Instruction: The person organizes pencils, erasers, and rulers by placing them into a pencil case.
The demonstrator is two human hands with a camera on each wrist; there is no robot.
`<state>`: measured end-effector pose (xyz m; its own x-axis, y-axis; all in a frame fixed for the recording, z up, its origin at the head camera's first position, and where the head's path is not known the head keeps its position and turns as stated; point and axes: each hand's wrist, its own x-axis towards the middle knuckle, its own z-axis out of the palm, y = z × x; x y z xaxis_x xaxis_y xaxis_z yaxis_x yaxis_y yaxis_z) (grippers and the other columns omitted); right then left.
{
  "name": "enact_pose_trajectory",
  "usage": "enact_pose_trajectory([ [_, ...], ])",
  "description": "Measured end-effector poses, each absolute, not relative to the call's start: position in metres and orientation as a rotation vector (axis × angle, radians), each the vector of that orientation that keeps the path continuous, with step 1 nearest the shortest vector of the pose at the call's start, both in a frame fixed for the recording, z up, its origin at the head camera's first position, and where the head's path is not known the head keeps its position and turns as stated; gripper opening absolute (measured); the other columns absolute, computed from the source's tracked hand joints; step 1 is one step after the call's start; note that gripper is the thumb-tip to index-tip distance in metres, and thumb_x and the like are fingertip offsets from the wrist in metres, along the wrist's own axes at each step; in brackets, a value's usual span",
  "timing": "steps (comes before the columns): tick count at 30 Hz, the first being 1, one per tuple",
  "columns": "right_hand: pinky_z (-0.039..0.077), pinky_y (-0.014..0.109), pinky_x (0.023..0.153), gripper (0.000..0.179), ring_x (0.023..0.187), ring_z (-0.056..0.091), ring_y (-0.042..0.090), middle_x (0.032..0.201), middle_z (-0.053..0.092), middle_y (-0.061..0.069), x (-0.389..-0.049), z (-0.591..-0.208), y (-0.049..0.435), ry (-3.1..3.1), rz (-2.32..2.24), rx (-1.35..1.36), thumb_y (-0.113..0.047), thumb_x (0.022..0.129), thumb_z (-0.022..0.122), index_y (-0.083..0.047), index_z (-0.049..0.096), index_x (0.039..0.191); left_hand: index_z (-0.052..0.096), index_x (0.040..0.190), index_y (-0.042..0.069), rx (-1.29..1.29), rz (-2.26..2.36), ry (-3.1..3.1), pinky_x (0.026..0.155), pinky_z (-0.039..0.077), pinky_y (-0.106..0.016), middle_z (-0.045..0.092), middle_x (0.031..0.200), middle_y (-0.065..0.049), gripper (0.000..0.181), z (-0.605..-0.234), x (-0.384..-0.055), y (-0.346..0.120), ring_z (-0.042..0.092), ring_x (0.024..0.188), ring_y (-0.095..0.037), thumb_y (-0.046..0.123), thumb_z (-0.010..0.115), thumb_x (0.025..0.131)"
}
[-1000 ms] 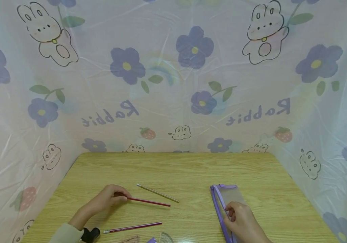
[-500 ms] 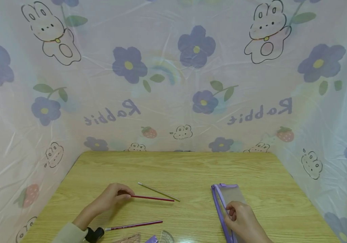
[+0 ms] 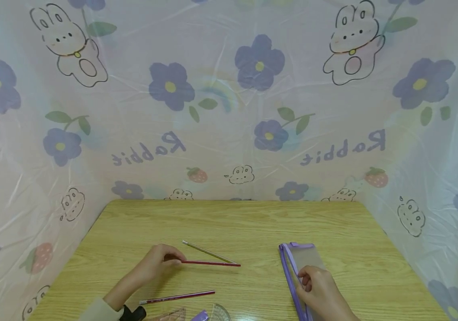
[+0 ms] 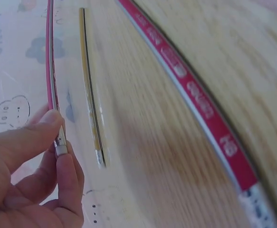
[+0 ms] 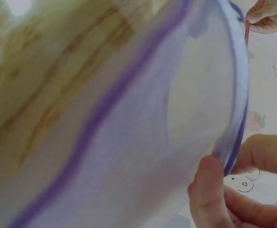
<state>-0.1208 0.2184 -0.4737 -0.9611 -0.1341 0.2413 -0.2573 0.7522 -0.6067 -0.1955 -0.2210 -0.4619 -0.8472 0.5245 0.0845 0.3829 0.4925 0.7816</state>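
Note:
My left hand point(image 3: 154, 266) pinches a red pencil point(image 3: 212, 263) between thumb and fingers, close to its eraser end, as the left wrist view shows. The pencil points right, its far end by the tip of a gold pencil point(image 3: 204, 250) lying on the table. A second red pencil point(image 4: 195, 99), marked HB, lies nearer to me. On the right, my right hand point(image 3: 323, 287) pinches the zip edge of a see-through pencil pouch point(image 3: 309, 255) with purple trim. The pouch's mouth gapes, its two purple edges standing apart in the right wrist view.
At the table's front edge lie a set square point(image 3: 174, 315), a purple item point(image 3: 200, 316) and a protractor point(image 3: 219, 313), all cut off by the frame. A printed curtain point(image 3: 229, 111) stands around the wooden table point(image 3: 237, 218).
My left hand has moved right with the red pencil, its far end shifting towards the pouch. My right hand keeps its hold on the pouch edge.

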Motion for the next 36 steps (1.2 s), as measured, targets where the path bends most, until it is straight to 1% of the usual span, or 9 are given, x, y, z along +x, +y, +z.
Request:
enact_pose_trajectory([
  [6, 0.050, 0.017, 0.050, 0.013, 0.056, 0.051, -0.001, 0.068, 0.058, -0.003, -0.121, -0.475, 0.219, -2.757, 0.989, 0.334, 0.009, 0.074, 0.074, 0.003, 0.067, 0.082, 0.076, 0.099, 0.004, 0.764, 1.300, 2.570, 0.074, 0.057, -0.027, 0.073, 0.096, -0.006, 0.010, -0.459, -0.191, -0.214, 0.067, 0.087, -0.015, 0.004, 0.068, 0.093],
  [14, 0.050, 0.018, 0.050, 0.013, 0.057, 0.052, 0.000, 0.068, 0.058, -0.003, -0.122, -0.475, 0.218, -2.751, 1.014, 0.317, 0.010, 0.073, 0.074, 0.003, 0.067, 0.082, 0.076, 0.098, 0.005, 0.754, 1.299, 2.587, 0.074, 0.057, -0.026, 0.074, 0.095, -0.005, 0.009, -0.458, -0.184, -0.202, 0.068, 0.086, -0.018, 0.004, 0.069, 0.092],
  [22, 0.050, 0.018, 0.050, 0.014, 0.056, 0.052, 0.000, 0.068, 0.058, -0.003, -0.122, -0.475, 0.215, -2.756, 1.023, 0.257, 0.009, 0.071, 0.074, 0.002, 0.067, 0.081, 0.076, 0.097, 0.004, 0.794, 1.287, 2.577, 0.074, 0.057, -0.026, 0.073, 0.094, -0.005, 0.009, -0.459, -0.181, -0.189, 0.067, 0.085, -0.015, 0.003, 0.068, 0.092],
  [29, 0.050, 0.018, 0.050, 0.014, 0.056, 0.052, 0.000, 0.068, 0.059, -0.003, -0.123, -0.475, 0.213, -2.738, 1.012, 0.265, 0.009, 0.071, 0.074, 0.002, 0.067, 0.080, 0.076, 0.098, 0.004, 0.805, 1.313, 2.543, 0.074, 0.057, -0.026, 0.073, 0.094, -0.005, 0.010, -0.459, -0.178, -0.179, 0.068, 0.086, -0.018, 0.002, 0.068, 0.093],
  [36, 0.050, 0.018, 0.050, 0.014, 0.056, 0.053, 0.001, 0.068, 0.059, -0.003, -0.122, -0.474, 0.211, -2.743, 1.020, 0.265, 0.010, 0.071, 0.073, 0.002, 0.067, 0.081, 0.076, 0.099, 0.005, 0.790, 1.296, 2.550, 0.075, 0.056, -0.024, 0.073, 0.096, -0.003, 0.010, -0.459, -0.175, -0.168, 0.067, 0.086, -0.014, 0.002, 0.068, 0.093],
])
